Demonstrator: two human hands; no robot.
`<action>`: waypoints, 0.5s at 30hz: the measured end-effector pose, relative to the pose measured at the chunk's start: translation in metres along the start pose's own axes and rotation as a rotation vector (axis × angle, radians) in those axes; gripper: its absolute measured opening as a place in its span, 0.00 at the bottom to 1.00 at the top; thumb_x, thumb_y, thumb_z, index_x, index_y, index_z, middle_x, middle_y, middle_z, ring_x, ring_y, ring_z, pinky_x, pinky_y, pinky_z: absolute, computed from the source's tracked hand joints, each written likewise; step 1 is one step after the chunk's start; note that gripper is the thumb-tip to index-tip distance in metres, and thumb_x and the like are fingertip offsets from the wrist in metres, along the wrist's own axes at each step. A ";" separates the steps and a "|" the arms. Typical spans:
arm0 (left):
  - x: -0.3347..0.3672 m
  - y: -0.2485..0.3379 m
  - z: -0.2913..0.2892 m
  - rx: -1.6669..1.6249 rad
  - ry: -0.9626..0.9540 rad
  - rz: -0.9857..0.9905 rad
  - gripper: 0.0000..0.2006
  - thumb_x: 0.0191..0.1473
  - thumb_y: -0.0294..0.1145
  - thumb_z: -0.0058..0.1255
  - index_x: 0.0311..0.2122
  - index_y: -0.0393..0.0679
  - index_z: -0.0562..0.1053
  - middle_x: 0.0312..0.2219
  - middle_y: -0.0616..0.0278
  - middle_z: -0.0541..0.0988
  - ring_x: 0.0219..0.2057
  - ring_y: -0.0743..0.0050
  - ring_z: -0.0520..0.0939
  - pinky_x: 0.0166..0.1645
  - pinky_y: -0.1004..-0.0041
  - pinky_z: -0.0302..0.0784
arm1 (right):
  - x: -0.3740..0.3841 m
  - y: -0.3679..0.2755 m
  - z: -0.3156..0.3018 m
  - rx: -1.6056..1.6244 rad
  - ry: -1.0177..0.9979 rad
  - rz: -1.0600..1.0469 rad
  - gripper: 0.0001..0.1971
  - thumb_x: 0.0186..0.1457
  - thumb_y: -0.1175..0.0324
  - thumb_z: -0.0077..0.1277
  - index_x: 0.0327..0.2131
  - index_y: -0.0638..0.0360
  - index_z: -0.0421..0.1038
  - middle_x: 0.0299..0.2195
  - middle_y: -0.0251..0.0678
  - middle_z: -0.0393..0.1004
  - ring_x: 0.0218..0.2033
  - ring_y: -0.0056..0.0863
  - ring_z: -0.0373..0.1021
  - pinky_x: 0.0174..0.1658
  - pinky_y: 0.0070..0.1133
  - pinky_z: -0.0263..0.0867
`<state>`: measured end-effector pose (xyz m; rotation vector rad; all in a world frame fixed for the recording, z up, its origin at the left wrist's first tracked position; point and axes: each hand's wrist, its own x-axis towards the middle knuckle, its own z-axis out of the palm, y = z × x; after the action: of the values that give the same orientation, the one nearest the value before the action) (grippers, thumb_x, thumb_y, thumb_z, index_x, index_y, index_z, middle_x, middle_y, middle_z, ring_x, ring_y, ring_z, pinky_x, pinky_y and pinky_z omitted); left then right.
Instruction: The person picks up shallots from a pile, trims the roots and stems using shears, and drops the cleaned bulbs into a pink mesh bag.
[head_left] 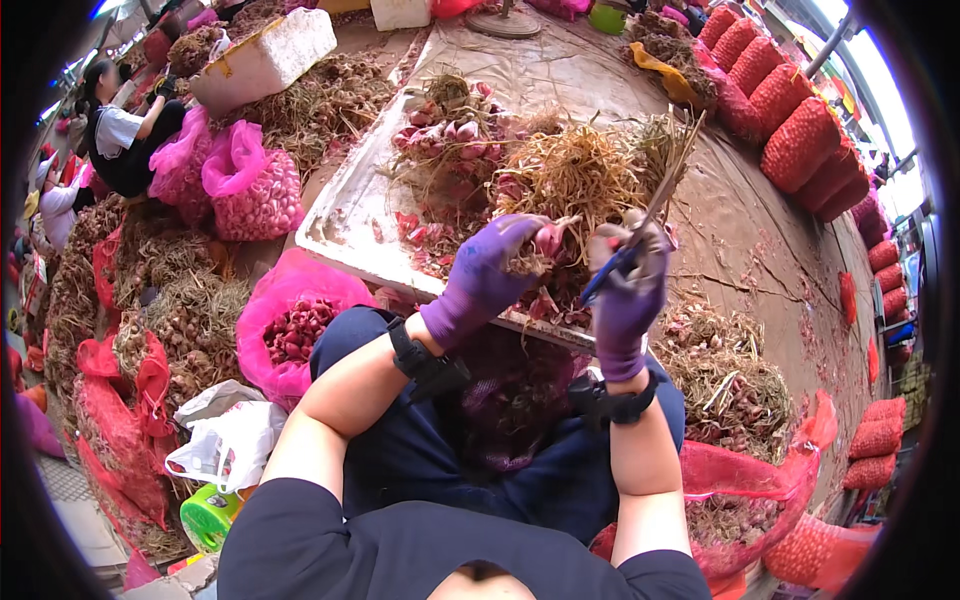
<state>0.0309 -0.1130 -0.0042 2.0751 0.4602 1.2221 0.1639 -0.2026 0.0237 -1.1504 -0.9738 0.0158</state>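
Observation:
My left hand (485,270), in a purple glove, is closed round a reddish-purple garlic bulb (549,238) with a short stem pointing right. In the same kind of glove, dirty at the fingers, my right hand (630,300) grips scissors with blue handles (607,278). Their long blades (668,185) point up and away to the right, apart from the bulb. Beyond both hands, a heap of garlic with dry stalks (575,170) and loose purple skins lies on a white foam tray (335,210). My fingers partly hide the scissors' handles.
An open pink net bag of trimmed bulbs (300,330) stands by my left knee. Stalky garlic (720,380) and a red net bag (750,500) lie at right. Full red sacks (800,140) line the far right. A person (130,130) sits at far left beside pink bags (255,190).

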 end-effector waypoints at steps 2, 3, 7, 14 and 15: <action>-0.004 0.000 0.004 0.067 0.004 0.119 0.28 0.35 0.21 0.59 0.48 0.40 0.70 0.43 0.51 0.76 0.46 0.50 0.77 0.50 0.64 0.74 | -0.016 0.006 0.003 -0.072 -0.121 0.013 0.17 0.49 0.80 0.57 0.44 0.63 0.68 0.36 0.32 0.74 0.33 0.16 0.70 0.38 0.16 0.67; -0.004 0.000 0.006 0.077 -0.023 0.116 0.30 0.33 0.20 0.59 0.48 0.39 0.70 0.44 0.49 0.75 0.48 0.49 0.76 0.50 0.64 0.74 | -0.017 -0.006 0.007 -0.175 -0.186 -0.045 0.19 0.47 0.79 0.58 0.44 0.63 0.68 0.35 0.34 0.75 0.32 0.17 0.71 0.37 0.17 0.68; -0.005 0.005 -0.001 0.170 -0.008 0.139 0.30 0.32 0.19 0.58 0.48 0.39 0.69 0.46 0.48 0.74 0.48 0.48 0.75 0.50 0.63 0.74 | -0.017 -0.005 0.006 -0.366 -0.222 0.000 0.19 0.47 0.79 0.58 0.45 0.59 0.69 0.30 0.31 0.73 0.28 0.14 0.68 0.35 0.13 0.66; -0.006 0.009 0.003 0.155 -0.024 0.144 0.29 0.33 0.19 0.58 0.48 0.40 0.69 0.47 0.47 0.73 0.48 0.46 0.75 0.49 0.63 0.74 | 0.001 -0.002 0.002 0.198 -0.078 0.233 0.15 0.49 0.82 0.53 0.42 0.62 0.68 0.29 0.24 0.71 0.27 0.08 0.64 0.31 0.11 0.64; -0.006 0.010 0.003 0.162 -0.016 0.134 0.29 0.33 0.20 0.58 0.48 0.40 0.69 0.47 0.47 0.73 0.48 0.46 0.75 0.49 0.62 0.74 | 0.004 0.001 -0.003 0.047 -0.067 0.196 0.15 0.50 0.82 0.52 0.43 0.62 0.67 0.29 0.26 0.71 0.28 0.09 0.65 0.31 0.11 0.64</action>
<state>0.0302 -0.1249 -0.0019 2.2834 0.4307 1.2805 0.1688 -0.2030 0.0251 -1.2044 -0.9115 0.2344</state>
